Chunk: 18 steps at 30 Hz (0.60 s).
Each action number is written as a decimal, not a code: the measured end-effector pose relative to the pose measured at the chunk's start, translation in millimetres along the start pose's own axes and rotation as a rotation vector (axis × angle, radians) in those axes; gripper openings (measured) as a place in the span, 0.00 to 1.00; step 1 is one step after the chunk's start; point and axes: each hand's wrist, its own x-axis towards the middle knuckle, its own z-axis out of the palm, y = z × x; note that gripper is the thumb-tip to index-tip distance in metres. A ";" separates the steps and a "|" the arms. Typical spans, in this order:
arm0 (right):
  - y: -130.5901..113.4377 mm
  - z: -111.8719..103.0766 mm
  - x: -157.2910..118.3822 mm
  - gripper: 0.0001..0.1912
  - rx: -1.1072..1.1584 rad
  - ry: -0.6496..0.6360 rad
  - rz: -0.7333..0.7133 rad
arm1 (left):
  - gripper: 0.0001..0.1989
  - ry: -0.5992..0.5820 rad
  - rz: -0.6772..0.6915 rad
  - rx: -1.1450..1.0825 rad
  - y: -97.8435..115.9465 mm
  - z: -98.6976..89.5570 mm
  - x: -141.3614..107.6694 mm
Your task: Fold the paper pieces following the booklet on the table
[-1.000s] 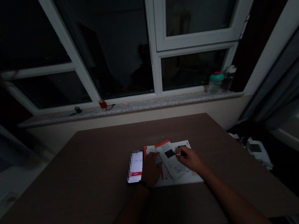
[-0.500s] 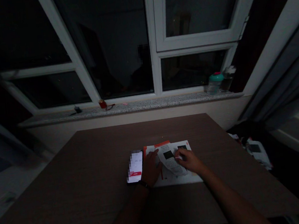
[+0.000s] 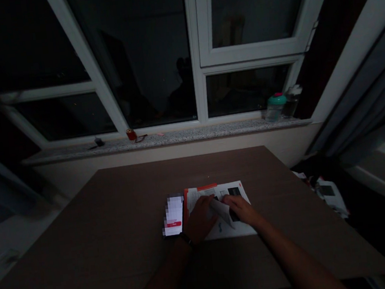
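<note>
White printed sheets with red edges (image 3: 247, 230) lie on the brown table (image 3: 130, 184). Over them, a smaller printed paper (image 3: 224, 211) is bent up between my two hands. My left hand (image 3: 201, 220), with a dark band at the wrist, is at the paper's left side, its fingers closed on the edge. My right hand (image 3: 242, 208) grips the right side of the same paper, fingers bent. Just left of my left hand lies a phone (image 3: 173, 216) with its screen lit.
A stone windowsill (image 3: 184, 136) runs behind the table. On it stand a red jar (image 3: 130, 134), a small dark object (image 3: 98, 141), a teal-lidded bottle (image 3: 276, 107) and a clear bottle (image 3: 292, 100). White items (image 3: 332, 196) lie right of the table.
My left hand has moved right and closed on the small paper, where it lay spread before. The paper, flatter earlier, is now bent up between both hands.
</note>
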 end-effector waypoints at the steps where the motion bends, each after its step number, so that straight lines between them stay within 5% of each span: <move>1: -0.6 0.6 1.1 0.16 0.015 0.021 0.012 | 0.30 -0.018 0.004 0.002 1.6 -0.2 0.2; 7: 3.0 7.4 8.4 0.13 0.051 0.107 0.094 | 0.31 -0.118 0.029 -0.022 3.8 -1.4 0.7; 18: 9.7 -0.4 2.9 0.05 0.061 0.051 0.130 | 0.37 -0.125 -0.012 -0.002 3.2 -1.9 0.6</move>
